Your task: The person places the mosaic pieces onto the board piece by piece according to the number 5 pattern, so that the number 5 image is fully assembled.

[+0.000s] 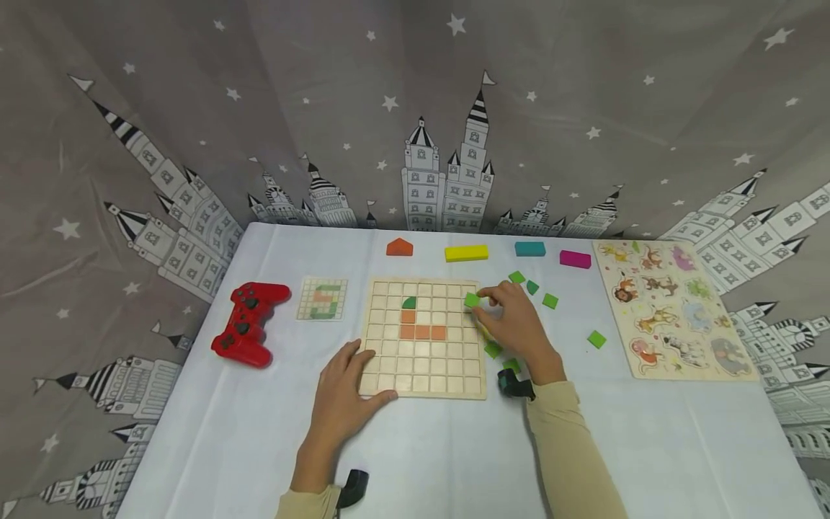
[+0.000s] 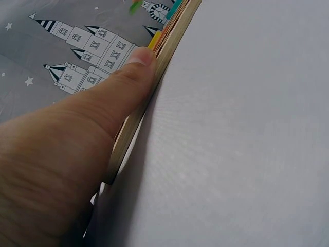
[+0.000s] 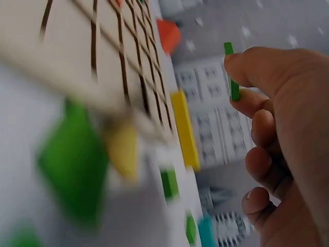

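The right hand (image 1: 515,324) pinches a green square tile (image 1: 472,300) between thumb and fingertips (image 3: 241,69), holding it just above the right edge of the wooden grid board (image 1: 423,378), near the upper rows. The left hand (image 1: 346,400) lies flat with straight fingers on the board's lower left corner, its thumb (image 2: 131,72) pressed along the board edge.

Judged procedure: keep the left hand pressing so the board does not slide; lower the tile level and square to a cell so it seats without catching the ribs; avoid brushing the placed pieces, the green quarter-round (image 1: 409,303) and orange tiles (image 1: 422,332).

View differences: the head view alone shows the pattern card (image 1: 322,298), the red game controller (image 1: 249,324), loose green tiles (image 1: 550,300) and the animal puzzle (image 1: 674,310). The right wrist view shows the tile edge-on in the pinch; the left wrist view shows the thumb's contact with the board edge.
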Demonstrator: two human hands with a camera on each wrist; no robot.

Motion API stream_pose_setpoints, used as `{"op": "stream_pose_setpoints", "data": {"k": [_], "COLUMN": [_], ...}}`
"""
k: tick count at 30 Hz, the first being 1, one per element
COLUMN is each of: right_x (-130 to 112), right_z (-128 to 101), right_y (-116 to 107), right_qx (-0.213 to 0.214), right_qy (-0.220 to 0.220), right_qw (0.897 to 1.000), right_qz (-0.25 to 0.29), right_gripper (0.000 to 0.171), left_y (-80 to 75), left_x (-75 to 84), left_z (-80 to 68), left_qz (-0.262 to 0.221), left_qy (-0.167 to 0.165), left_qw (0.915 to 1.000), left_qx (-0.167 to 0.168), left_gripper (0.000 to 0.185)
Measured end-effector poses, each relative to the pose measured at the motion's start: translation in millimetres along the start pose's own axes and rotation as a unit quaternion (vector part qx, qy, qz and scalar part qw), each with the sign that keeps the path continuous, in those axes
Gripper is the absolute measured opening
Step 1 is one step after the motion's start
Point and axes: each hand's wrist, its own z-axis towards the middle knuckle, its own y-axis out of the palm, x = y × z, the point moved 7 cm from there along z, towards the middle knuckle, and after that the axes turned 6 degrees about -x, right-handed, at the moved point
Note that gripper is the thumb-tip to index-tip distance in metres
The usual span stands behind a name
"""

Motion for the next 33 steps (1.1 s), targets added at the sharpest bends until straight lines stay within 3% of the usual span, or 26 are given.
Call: {"op": "stream_pose_setpoints", "data": {"k": [8,16,33], "right_x": [-32.3,-38.3,-42.2], "right_z": [32.6,49.5,54.4], "right_y": [40.4,67.2,72.6], "right_qx": [-0.065,-0.092,-0.086], "right_qy": [-0.036,-0.066,-0.057], "right_qw": [0.997,0.993,0.994], "right_qz": [0.004,-0.037,-0.026], "right_gripper": [0.034,0.031,0.028], "left_y": [1.1,0.7,-0.9], "left_x": [1.0,0.4,-0.7], "left_z": [0.2,-0.6,-1.0], "left_qz": [0.007,0.004,-0.002], "left_qy": [0.007,-0.003,-0.004], "left_qw": [0.9999,0.9999,0.9999], "left_qx": [0.002,-0.009,-0.011], "left_gripper": [0.087,0.087,0.087]}}
